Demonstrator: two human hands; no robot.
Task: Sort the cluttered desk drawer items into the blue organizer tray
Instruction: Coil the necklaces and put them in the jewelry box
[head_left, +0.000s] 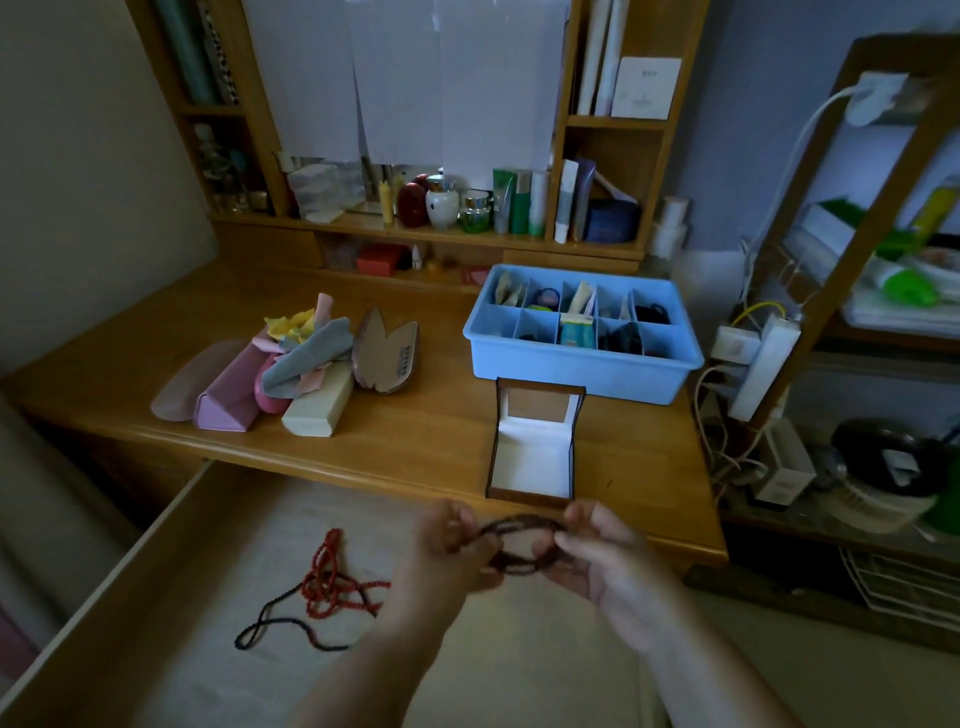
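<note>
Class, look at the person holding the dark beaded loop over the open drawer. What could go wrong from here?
1. The dark bead strand is stretched between the left hand and right hand; pulled harder, it might snap and scatter beads.
2. If dropped, it could tangle with the red bead string lying in the drawer below.

Open desk drawer (156, 525): pale liner mostly bare; only a tangle of red and dark bead strings (332, 587) lies left of centre. Both hands hover over the drawer's right part, near the desk edge. Open hinged jewelry box (532, 457) stands at the desk's front edge, lid upright, directly between the hands and the blue organizer tray (582, 364). Bare desktop strip runs between the box and the pile of glasses cases and cloths (296, 364) at left. Tray compartments mostly occupied.
</note>
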